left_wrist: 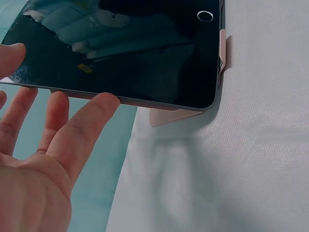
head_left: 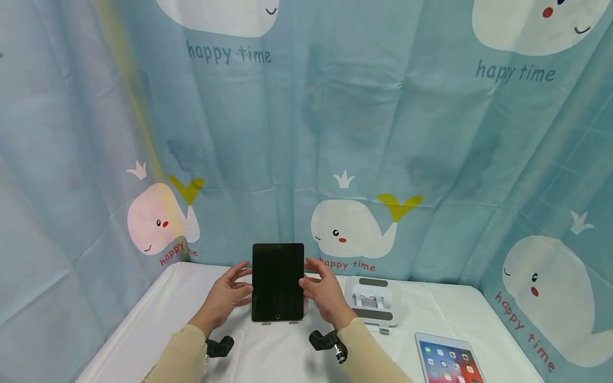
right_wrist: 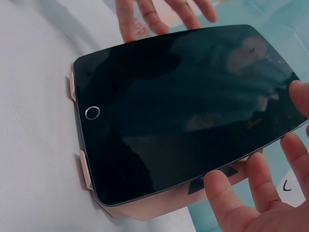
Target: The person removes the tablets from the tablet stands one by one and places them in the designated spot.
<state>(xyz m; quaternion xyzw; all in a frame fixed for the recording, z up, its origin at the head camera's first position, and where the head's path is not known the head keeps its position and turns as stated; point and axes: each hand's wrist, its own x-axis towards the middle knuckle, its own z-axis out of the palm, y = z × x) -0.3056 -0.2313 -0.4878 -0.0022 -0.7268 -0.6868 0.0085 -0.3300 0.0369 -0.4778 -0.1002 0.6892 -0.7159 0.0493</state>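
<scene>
A black-faced tablet (head_left: 278, 282) with a dark screen and a round home button stands upright, leaning back on a pink stand (right_wrist: 164, 205). Small pink lips (right_wrist: 85, 169) of that stand catch its lower edge. My left hand (head_left: 225, 298) holds the tablet's left side, its thumb (left_wrist: 12, 58) over the screen's edge and its fingers (left_wrist: 87, 130) along the side. On the opposite side my right hand (head_left: 326, 292) grips the tablet likewise, thumb over the front and fingers (right_wrist: 224, 193) at the edge. Most of the stand is hidden behind the tablet.
To the right lies a white and grey folding stand (head_left: 373, 303) on the white-covered table (head_left: 268, 356). Nearer, at front right, a white tablet (head_left: 450, 359) shows lit app icons. A blue whale-print curtain (head_left: 297, 133) hangs behind the table.
</scene>
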